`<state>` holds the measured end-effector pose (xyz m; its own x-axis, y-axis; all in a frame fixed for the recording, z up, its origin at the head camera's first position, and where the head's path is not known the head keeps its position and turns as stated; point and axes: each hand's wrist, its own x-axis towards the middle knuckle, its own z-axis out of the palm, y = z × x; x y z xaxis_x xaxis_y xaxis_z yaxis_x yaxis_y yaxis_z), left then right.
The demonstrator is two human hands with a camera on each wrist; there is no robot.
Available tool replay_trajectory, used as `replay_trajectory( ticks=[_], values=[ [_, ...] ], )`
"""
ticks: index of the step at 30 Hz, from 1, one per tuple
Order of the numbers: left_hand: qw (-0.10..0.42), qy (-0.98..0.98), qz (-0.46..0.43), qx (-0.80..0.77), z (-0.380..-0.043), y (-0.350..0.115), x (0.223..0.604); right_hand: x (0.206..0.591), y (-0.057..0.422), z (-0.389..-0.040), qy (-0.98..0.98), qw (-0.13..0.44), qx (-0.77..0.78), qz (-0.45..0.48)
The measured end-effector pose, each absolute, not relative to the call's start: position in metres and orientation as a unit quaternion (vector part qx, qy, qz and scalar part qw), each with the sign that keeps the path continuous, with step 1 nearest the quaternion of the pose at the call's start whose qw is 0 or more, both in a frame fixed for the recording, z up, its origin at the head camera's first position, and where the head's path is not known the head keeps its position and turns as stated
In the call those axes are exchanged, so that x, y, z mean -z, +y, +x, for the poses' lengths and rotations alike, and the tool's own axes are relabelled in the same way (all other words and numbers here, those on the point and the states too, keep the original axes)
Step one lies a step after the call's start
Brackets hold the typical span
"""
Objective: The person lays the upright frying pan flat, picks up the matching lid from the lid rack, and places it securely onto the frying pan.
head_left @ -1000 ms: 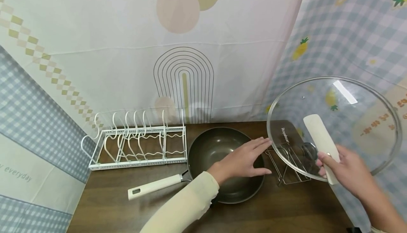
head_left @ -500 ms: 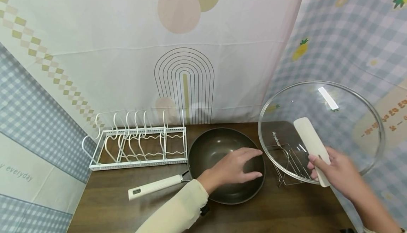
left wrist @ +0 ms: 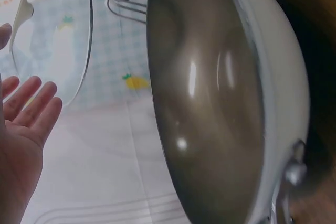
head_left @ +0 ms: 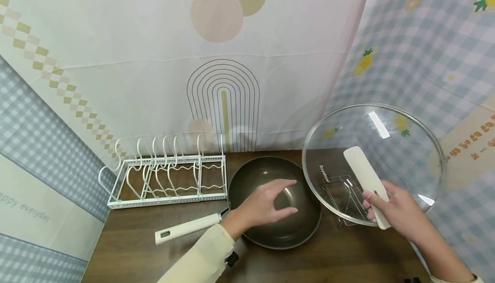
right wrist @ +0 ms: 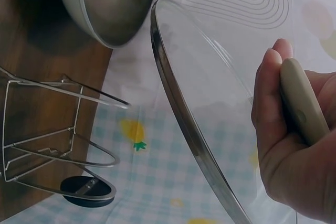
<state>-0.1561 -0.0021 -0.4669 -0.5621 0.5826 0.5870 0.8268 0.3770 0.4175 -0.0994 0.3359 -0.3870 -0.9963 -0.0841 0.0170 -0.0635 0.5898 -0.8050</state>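
Note:
My right hand [head_left: 398, 208] grips the cream handle [head_left: 365, 182] of a large glass lid [head_left: 410, 145] with a metal rim. The lid hangs in the air, to the right of a dark-lined frying pan [head_left: 251, 184] on the table. In the right wrist view, fingers [right wrist: 270, 98] curl round that handle. Over the pan's middle hovers my left hand [head_left: 263, 205], thumb and fingers spread apart with nothing between them. The left wrist view shows its palm [left wrist: 23, 150] beside the pan, not touching it. The pan's cream handle [head_left: 187, 228] points left.
A white wire rack [head_left: 168, 199] with upright loops stands left of the pan. Behind the lid, a small metal wire stand [right wrist: 63, 129] sits on the wooden table [head_left: 127, 240]. Patterned cloth [head_left: 154, 94] hangs along the back and both sides.
The lid has moved left and slightly down in my right hand, nearer the pan. My left hand has drawn back leftward over the pan. The pan and rack have stayed put.

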Motion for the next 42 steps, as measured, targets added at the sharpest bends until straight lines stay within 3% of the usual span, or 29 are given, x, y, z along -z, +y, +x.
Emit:
replay_trajectory(
  ticks=[14,24,42],
  values=[
    [0.19,-0.813,-0.409,0.368,-0.148,-0.052,0.476,0.397,0.317,-0.1,0.872,0.042,0.485,-0.047],
    [0.142,-0.852,-0.356,0.356,-0.135,-0.083,0.484,0.403,0.308,-0.101,0.859,0.061,0.505,-0.061],
    [0.135,-0.885,-0.294,0.335,-0.115,-0.132,0.502,0.409,0.293,-0.106,0.842,0.109,0.526,-0.05]
  ],
)
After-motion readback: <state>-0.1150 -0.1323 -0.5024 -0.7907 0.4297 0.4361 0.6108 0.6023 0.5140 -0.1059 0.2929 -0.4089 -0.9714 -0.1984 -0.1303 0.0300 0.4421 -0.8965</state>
